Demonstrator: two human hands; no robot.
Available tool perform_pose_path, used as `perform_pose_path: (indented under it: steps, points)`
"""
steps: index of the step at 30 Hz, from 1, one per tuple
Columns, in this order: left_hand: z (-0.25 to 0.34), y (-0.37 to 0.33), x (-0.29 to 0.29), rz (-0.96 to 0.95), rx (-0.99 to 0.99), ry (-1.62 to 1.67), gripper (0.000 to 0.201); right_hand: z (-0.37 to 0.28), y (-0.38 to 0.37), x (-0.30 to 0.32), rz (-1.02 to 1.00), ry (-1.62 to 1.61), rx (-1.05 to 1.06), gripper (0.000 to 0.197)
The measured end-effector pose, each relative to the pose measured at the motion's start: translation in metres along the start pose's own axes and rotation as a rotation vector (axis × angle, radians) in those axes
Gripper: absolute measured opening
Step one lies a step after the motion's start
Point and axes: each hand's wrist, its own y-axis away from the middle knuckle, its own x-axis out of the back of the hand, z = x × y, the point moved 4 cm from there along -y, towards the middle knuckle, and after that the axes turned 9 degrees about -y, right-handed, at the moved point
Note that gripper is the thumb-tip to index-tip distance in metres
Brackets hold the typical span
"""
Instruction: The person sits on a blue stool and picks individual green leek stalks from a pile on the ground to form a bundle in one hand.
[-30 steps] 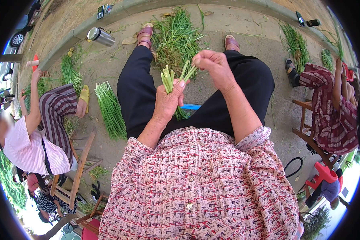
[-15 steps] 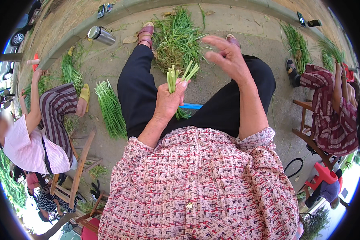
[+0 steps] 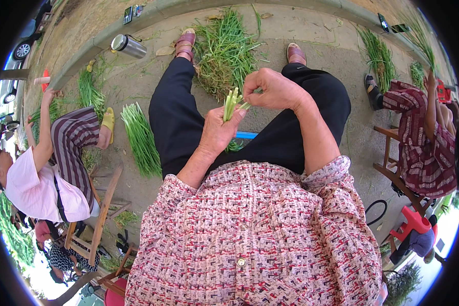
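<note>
Upright in my left hand (image 3: pixel 220 130) is a small bunch of chives (image 3: pixel 230 104), its cut pale-green ends standing above my closed fist. Below the fist, the leaves hang mostly out of sight between my legs. My right hand (image 3: pixel 275 91) has its fingers pinched at the bunch's right side, against one stalk that leans out. Beyond both hands, a loose heap of chives (image 3: pixel 229 43) with dry, straw-coloured bits lies on the ground between my feet. A neat bundle of chives (image 3: pixel 140 140) rests left of my left leg.
A steel flask (image 3: pixel 129 46) lies near the kerb (image 3: pixel 163 14). One person (image 3: pixel 48 168) sits on the left, another (image 3: pixel 426 137) on the right, with more chives (image 3: pixel 378 56) beside them. A blue bar (image 3: pixel 246 135) shows between my legs.
My right hand, open and raised to the right before, has come down and left to the bunch, its fingers now pinched. My left hand has shifted slightly right, with the chives in it.
</note>
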Motion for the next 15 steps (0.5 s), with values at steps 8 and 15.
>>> perform_pose_path:
  steps: [8, 15]
  points:
    - [0.002, 0.004, 0.006, 0.001, 0.041, 0.064, 0.025, 0.039, 0.015, 0.041, 0.348, -0.052, -0.153, 0.014]
    - [-0.003, 0.0, 0.007, -0.016, 0.054, 0.242, 0.028, 0.083, 0.032, 0.063, 0.747, -0.14, -0.16, 0.019]
